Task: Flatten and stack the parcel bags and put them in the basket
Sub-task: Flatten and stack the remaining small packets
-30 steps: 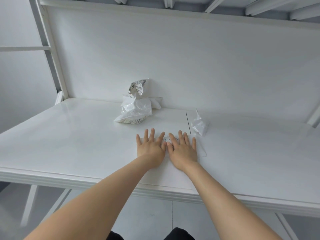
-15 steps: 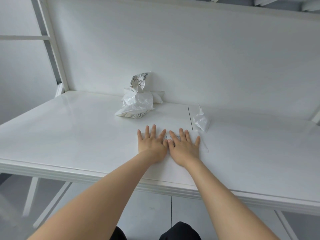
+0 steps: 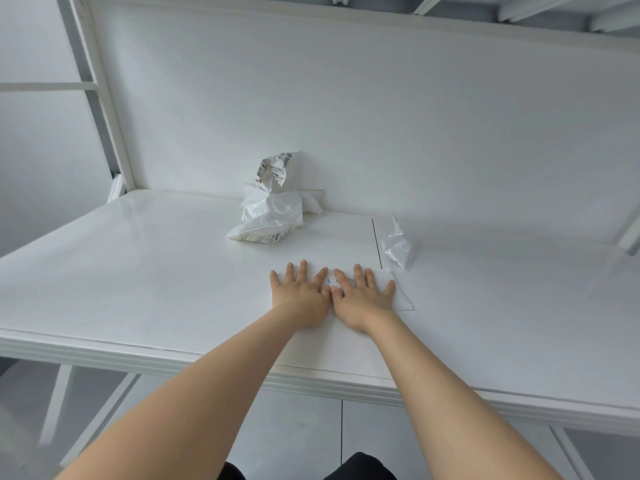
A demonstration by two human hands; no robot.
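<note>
Against the back edge of the worktop (image 3: 138, 271) lay a crumpled heap of parcel bags (image 3: 268, 216). Nearer the front edge, the left hand (image 3: 299, 296) and right hand (image 3: 363, 299) pressed side by side on a flattened bag (image 3: 398, 297), fingers straight and spread, gripping nothing. They had barely shifted over the last second, so smoothing seemingly continued. A small crumpled bag (image 3: 398, 249) waited just behind it. No basket showed.

Flat white parcel bag (image 3: 400, 301) in front, small crumpled bag (image 3: 398, 249) just behind, heap of crumpled printed bags (image 3: 270, 216) farther back.
</note>
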